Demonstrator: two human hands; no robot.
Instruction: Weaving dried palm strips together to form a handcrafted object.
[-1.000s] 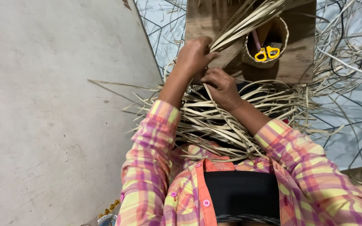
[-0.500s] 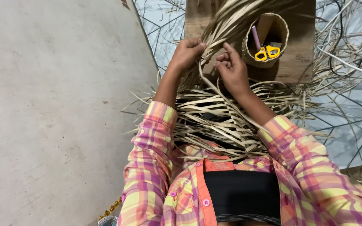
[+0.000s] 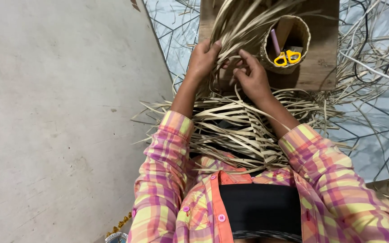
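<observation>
Both hands' grip on straw strips

You are sitting on the floor of what looks like a home craft corner, a place for hand weaving. Under and around your left hand and right hand lies a loose heap of pale dried strips, spilling toward your lap and out past the right hand. Just beyond your fingers stands a low wooden board, and on it, close to the right hand, a small woven basket holding yellow-handled scissors. Beside the left hand runs bare grey concrete floor; past the right hand lies a patterned light floor covering.
</observation>
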